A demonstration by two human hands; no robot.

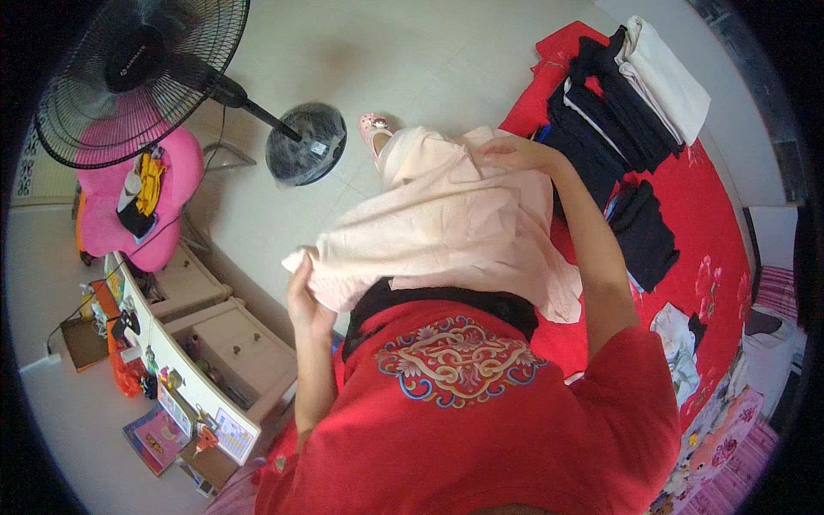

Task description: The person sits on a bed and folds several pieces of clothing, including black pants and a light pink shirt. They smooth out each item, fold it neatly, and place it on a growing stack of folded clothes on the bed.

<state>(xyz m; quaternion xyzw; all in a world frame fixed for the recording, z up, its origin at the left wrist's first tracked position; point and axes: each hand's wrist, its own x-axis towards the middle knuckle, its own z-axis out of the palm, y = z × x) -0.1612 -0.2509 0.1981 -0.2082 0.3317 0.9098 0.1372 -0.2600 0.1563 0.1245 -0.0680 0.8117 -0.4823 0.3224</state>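
Observation:
A pale pink cloth garment (438, 225) with a gathered edge lies spread over my lap, its right side hanging down next to the red bedding. My left hand (311, 297) grips its gathered corner at the left, thumb on top. My right hand (515, 154) rests on the far right part of the fabric with the fingers partly hidden by folds, so whether it pinches the cloth cannot be told. Beside my right arm, folded dark clothes (595, 122) and a folded white cloth (669, 84) are piled on the bed.
Red floral bedding (714, 219) extends to my right, bearing a black folded garment (644, 235) and a crumpled light cloth (676, 347). A standing fan (138, 58) is at upper left, near a pink chair (183, 161) holding clothes. A cluttered white desk (212, 402) stands at lower left.

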